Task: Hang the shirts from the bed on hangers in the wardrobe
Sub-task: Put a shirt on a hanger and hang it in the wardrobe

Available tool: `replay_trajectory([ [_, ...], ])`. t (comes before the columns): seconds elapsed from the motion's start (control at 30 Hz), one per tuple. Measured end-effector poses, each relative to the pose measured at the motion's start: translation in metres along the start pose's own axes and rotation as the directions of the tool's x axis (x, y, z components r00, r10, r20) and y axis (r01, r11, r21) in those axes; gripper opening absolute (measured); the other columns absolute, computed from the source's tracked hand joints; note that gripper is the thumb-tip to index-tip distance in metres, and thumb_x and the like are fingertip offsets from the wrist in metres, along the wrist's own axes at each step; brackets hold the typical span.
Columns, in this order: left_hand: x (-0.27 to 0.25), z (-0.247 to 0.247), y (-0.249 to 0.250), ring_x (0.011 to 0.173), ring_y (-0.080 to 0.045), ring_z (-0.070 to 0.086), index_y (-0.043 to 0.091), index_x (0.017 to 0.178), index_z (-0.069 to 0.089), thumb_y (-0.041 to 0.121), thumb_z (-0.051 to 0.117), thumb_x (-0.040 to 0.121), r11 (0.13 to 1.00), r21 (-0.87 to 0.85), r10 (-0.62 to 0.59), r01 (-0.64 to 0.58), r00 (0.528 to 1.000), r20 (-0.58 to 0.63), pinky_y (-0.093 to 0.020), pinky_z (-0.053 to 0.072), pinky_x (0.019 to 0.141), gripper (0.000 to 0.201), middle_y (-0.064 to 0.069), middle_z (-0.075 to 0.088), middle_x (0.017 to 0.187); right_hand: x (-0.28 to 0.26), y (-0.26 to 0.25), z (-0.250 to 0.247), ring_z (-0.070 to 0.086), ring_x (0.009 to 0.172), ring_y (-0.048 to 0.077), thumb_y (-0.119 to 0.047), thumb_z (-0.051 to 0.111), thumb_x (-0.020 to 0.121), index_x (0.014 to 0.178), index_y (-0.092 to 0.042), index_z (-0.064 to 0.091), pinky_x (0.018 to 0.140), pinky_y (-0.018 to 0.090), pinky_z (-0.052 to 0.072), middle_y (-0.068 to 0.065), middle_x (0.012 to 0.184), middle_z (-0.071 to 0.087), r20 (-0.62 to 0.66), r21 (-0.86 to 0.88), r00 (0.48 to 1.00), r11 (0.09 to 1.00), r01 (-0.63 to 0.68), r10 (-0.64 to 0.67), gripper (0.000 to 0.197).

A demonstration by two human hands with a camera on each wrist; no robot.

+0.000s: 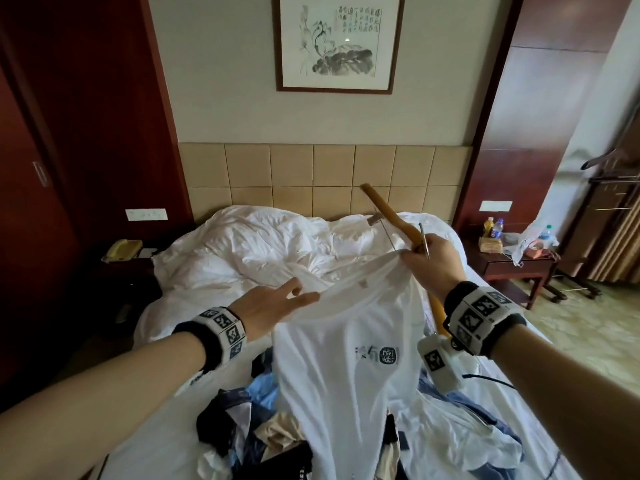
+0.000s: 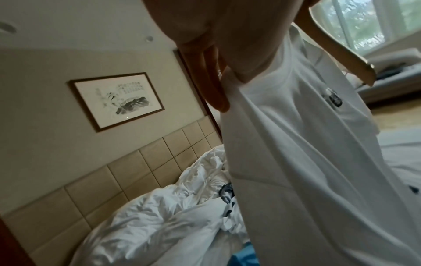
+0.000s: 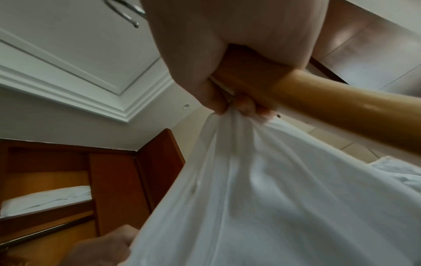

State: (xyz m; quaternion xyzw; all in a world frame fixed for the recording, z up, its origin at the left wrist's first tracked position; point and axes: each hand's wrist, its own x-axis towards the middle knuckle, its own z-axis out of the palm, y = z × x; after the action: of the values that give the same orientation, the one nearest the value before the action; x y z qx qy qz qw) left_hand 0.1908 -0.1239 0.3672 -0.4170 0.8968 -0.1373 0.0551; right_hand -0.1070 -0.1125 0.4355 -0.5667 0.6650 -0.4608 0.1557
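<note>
Right hand (image 1: 431, 261) fist-wrapped around wooden hanger (image 1: 391, 213) at its middle, same fingers bunching the top edge of the white shirt (image 1: 346, 358). Metal hook sticks out past the knuckles. One hanger arm points up-left toward the headboard (image 1: 311, 174), the other runs down behind the right wrist.

Left hand (image 1: 273, 306) fingers straight, spread, touching the shirt's upper edge on its left side; the left wrist view shows cloth caught between thumb and fingers, how firm I cannot tell.

Shirt is lifted off the bed (image 1: 166, 427), hanging between both hands, dark print facing the head camera, hem trailing into the clothes pile (image 1: 249, 420) at the near end of the bed.

Around:
- Crumpled white duvet (image 1: 263, 244) fills the head end, right behind the shirt.
- Framed ink painting (image 1: 337, 39) on the wall above the headboard.
- Left: dark red wood panels, phone (image 1: 121, 251) on a low nightstand.
- Right: nightstand (image 1: 519, 268) with bottles and clutter, valet stand (image 1: 609, 188) past it.
- Wardrobe (image 3: 68, 180) shows in the right wrist view: open, folded white bedding on a shelf, rail below.

Open floor only on the right of the bed; the left side is tight against the panels.
</note>
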Motion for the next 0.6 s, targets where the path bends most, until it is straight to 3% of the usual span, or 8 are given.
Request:
replay_trajectory([
  [0.07, 0.001, -0.007, -0.006, 0.069, -0.024, 0.054, 0.028, 0.140, 0.036, 0.011, 0.026, 0.087, 0.991, 0.074, 0.108, -0.111, 0.993, 0.038, -0.022, 0.037, 0.053, 0.056, -0.008, 0.047, 0.124, -0.002, 0.008, 0.001, 0.056, 0.075, 0.020, -0.020, 0.066, 0.088, 0.096, -0.011, 0.059, 0.054, 0.024, 0.035, 0.001, 0.080, 0.058, 0.040, -0.052, 0.999, 0.999, -0.008, 0.010, 0.014],
  [0.1, 0.002, -0.010, -0.008, 0.072, -0.025, 0.058, 0.027, 0.131, 0.043, 0.005, 0.033, 0.090, 0.988, 0.114, 0.102, -0.106, 0.994, 0.042, -0.030, 0.046, 0.057, 0.047, -0.006, 0.048, 0.121, -0.004, 0.012, 0.001, 0.057, 0.080, 0.023, -0.022, 0.069, 0.087, 0.099, -0.011, 0.058, 0.055, 0.024, 0.036, 0.002, 0.082, 0.058, 0.064, -0.068, 0.998, 0.998, -0.002, 0.006, 0.019],
  [0.17, 0.004, -0.016, -0.014, 0.077, -0.023, 0.062, 0.026, 0.115, 0.052, -0.003, 0.054, 0.087, 0.996, 0.088, -0.024, 0.023, 1.000, 0.014, -0.034, 0.047, 0.061, 0.040, 0.001, 0.052, 0.117, -0.010, 0.017, 0.001, 0.057, 0.083, 0.023, -0.026, 0.078, 0.083, 0.103, -0.014, 0.053, 0.057, 0.025, 0.037, 0.001, 0.087, 0.059, 0.134, -0.118, 0.991, 0.993, 0.027, -0.011, 0.034],
  [0.23, 0.007, -0.024, -0.018, 0.094, -0.020, 0.063, 0.032, 0.126, 0.056, -0.004, 0.051, 0.089, 0.987, -0.042, -0.157, 0.157, 0.988, -0.004, -0.028, 0.040, 0.067, 0.052, 0.007, 0.053, 0.129, -0.013, 0.020, 0.004, 0.055, 0.082, 0.021, -0.027, 0.084, 0.078, 0.106, -0.016, 0.048, 0.062, 0.029, 0.037, 0.001, 0.088, 0.058, 0.178, -0.220, 0.984, 0.974, 0.053, -0.014, 0.047],
  [0.33, 0.014, -0.041, -0.012, 0.116, -0.023, 0.058, 0.045, 0.149, 0.031, -0.004, 0.048, 0.086, 0.952, -0.154, -0.258, 0.264, 0.964, 0.059, -0.028, 0.039, 0.070, 0.082, 0.010, 0.045, 0.143, -0.015, 0.024, 0.008, 0.058, 0.083, 0.027, -0.021, 0.080, 0.080, 0.099, -0.015, 0.050, 0.066, 0.029, 0.038, 0.003, 0.086, 0.060, 0.128, -0.295, 0.992, 0.954, 0.057, -0.020, 0.036],
  [0.47, 0.022, -0.049, -0.009, 0.114, -0.027, 0.058, 0.043, 0.153, 0.019, 0.002, 0.050, 0.082, 0.913, -0.288, -0.265, 0.287, 0.957, 0.114, -0.035, 0.049, 0.074, 0.088, 0.001, 0.047, 0.142, -0.015, 0.023, 0.001, 0.050, 0.065, 0.018, -0.016, 0.065, 0.087, 0.072, -0.015, 0.049, 0.053, 0.026, 0.031, -0.002, 0.069, 0.050, 0.107, -0.307, 0.994, 0.952, 0.015, 0.019, 0.022],
  [0.53, 0.025, -0.055, -0.008, 0.112, -0.027, 0.059, 0.041, 0.153, 0.023, 0.004, 0.051, 0.081, 0.910, -0.308, -0.265, 0.279, 0.960, 0.088, -0.037, 0.052, 0.079, 0.085, -0.001, 0.052, 0.138, -0.015, 0.025, -0.003, 0.048, 0.062, 0.016, -0.015, 0.063, 0.086, 0.071, -0.015, 0.050, 0.048, 0.022, 0.030, 0.001, 0.068, 0.051, 0.109, -0.305, 0.991, 0.951, -0.042, 0.079, 0.020],
  [0.6, 0.029, -0.060, -0.006, 0.101, -0.025, 0.061, 0.039, 0.152, 0.027, 0.006, 0.052, 0.081, 0.908, -0.315, -0.260, 0.276, 0.961, 0.092, -0.035, 0.052, 0.075, 0.083, -0.001, 0.059, 0.118, -0.014, 0.030, -0.005, 0.048, 0.062, 0.014, -0.015, 0.062, 0.086, 0.076, -0.010, 0.056, 0.048, 0.023, 0.030, 0.003, 0.069, 0.053, 0.122, -0.298, 0.986, 0.952, -0.073, 0.114, 0.013],
])
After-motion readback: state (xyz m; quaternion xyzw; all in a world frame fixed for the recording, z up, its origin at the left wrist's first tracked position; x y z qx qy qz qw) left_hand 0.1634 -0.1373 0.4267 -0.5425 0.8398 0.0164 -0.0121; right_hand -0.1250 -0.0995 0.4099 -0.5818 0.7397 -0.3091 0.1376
